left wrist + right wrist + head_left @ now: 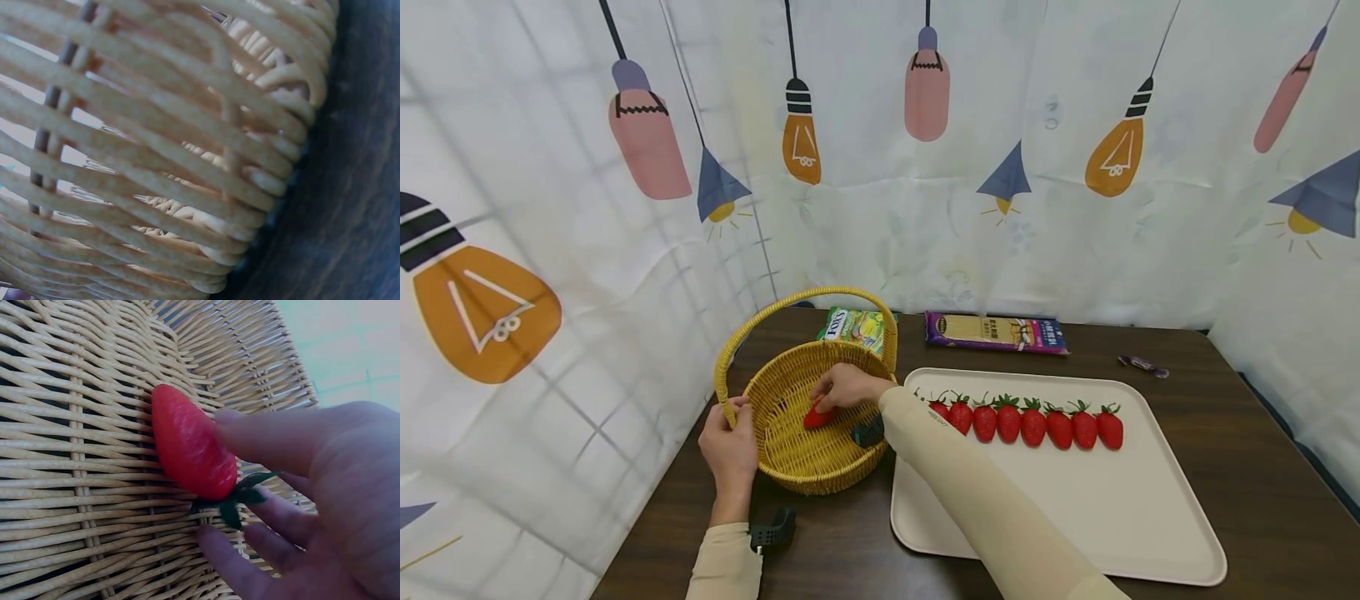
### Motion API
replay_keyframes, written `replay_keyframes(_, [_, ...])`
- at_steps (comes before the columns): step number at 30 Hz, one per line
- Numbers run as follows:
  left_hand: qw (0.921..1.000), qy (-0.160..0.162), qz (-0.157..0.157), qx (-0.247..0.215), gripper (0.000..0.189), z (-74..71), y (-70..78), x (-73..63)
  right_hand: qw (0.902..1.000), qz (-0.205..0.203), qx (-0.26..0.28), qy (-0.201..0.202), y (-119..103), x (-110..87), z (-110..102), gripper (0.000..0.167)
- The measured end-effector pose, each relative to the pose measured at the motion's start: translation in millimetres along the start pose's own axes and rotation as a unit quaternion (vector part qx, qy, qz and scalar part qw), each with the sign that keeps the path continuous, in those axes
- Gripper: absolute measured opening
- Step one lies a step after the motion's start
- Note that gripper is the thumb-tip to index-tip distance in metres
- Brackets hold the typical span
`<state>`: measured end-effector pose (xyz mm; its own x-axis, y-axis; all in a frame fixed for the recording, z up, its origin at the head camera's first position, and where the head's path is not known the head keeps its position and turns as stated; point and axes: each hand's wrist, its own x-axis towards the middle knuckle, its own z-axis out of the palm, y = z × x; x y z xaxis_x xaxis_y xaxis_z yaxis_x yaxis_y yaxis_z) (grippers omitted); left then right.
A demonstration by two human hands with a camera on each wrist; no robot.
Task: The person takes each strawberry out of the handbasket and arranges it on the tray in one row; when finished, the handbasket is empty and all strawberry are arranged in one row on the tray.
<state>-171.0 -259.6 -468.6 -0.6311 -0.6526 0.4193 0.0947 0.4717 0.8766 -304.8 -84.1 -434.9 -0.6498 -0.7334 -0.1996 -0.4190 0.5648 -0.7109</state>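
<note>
A yellow wicker basket (820, 479) with an arched handle stands on the left of the table. At the left foot of its handle, my left hand (730, 446) grips the handle near the rim. Over the inside of the basket, my right hand (847, 386) holds a red strawberry (187, 440) close to the woven bottom. The right wrist view shows the thumb on the fruit's side, other fingers by its green leaves. The left wrist view has only the basket's woven wall (144, 137) and dark tabletop.
Right of the basket lies a beige tray (1075, 517) with a row of several strawberries (1033, 427), partly behind the right sleeve. Behind are a green Fox's candy bag (861, 327), a purple-and-yellow packet (996, 332) and a small wrapped candy (1142, 366). Printed curtains surround the table.
</note>
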Motion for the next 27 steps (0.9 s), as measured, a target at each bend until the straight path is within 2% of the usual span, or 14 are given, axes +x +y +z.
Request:
replay_keyframes(3, [1.0, -0.003, 0.001, -0.003, 0.017, -0.3, -0.1, 0.3, 0.9993, 0.014, 0.002, 0.034, -0.9, -0.1, 0.7, 0.027])
replay_keyframes(6, [1.0, -0.005, 0.002, -0.005, 0.017, -0.2, -1.1, 0.3, 0.999, 0.023, 0.009, 0.038, -1.0, -0.8, 1.5, 0.027])
replay_keyframes(15, [1.0, 0.001, 0.009, -0.002, 0.017, 1.7, -1.6, 0.0, 0.9961, -0.024, 0.036, -0.076, 0.6, -1.6, 2.9, 0.03])
replay_keyframes(23, [1.0, 0.005, 0.004, -0.005, 0.014, 2.4, -1.3, -0.2, 0.9905, -0.037, 0.046, -0.124, -0.7, -2.6, 0.8, 0.037])
replay_keyframes(27, [1.0, 0.009, 0.001, -0.003, 0.016, 1.8, -1.3, 0.7, 0.9902, -0.048, 0.042, -0.124, -8.0, -5.7, -4.0, 0.035])
